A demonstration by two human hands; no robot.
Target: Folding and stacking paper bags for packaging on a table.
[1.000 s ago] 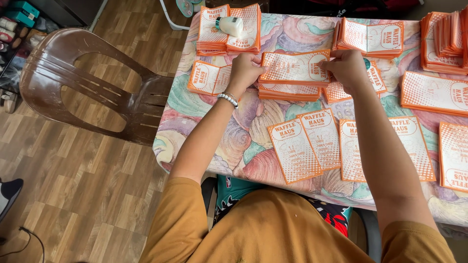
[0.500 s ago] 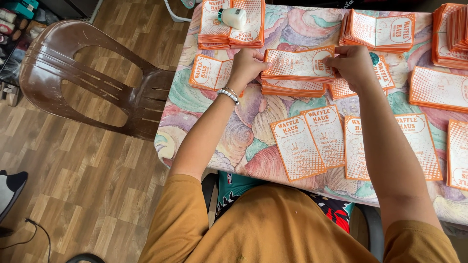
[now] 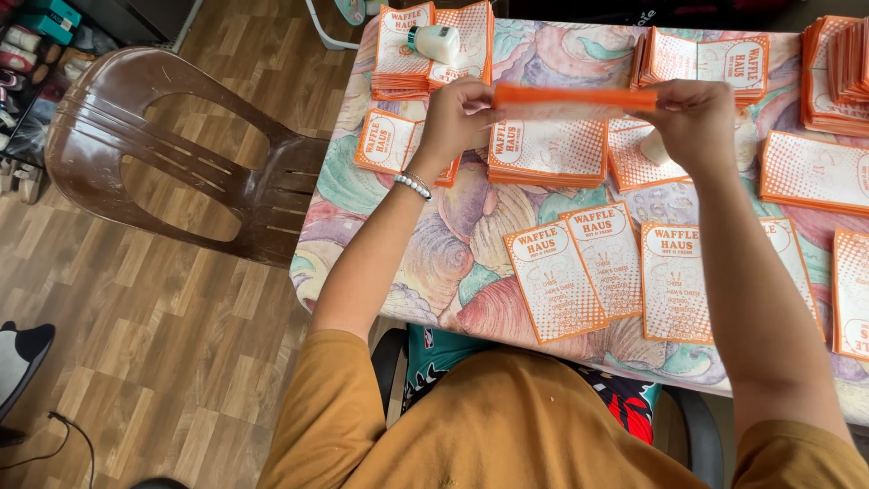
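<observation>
My left hand (image 3: 457,118) and my right hand (image 3: 692,122) each grip one end of an orange-and-white paper sleeve (image 3: 575,98), held edge-on and lifted above the table. Right below it lies a stack of the same printed sleeves (image 3: 546,154). More flat sleeves (image 3: 579,267) are spread on the table nearer my body. A bead bracelet sits on my left wrist.
The table has a colourful shell-pattern cloth (image 3: 453,263). Further stacks of sleeves (image 3: 425,54) stand at the back, one with a small white bottle (image 3: 434,41) on top, others at the far right (image 3: 837,68). A brown plastic chair (image 3: 172,154) stands to the left on wood flooring.
Both hands have risen off the middle stack with one sleeve, which is now held up edge-on between them. The view has shifted slightly.
</observation>
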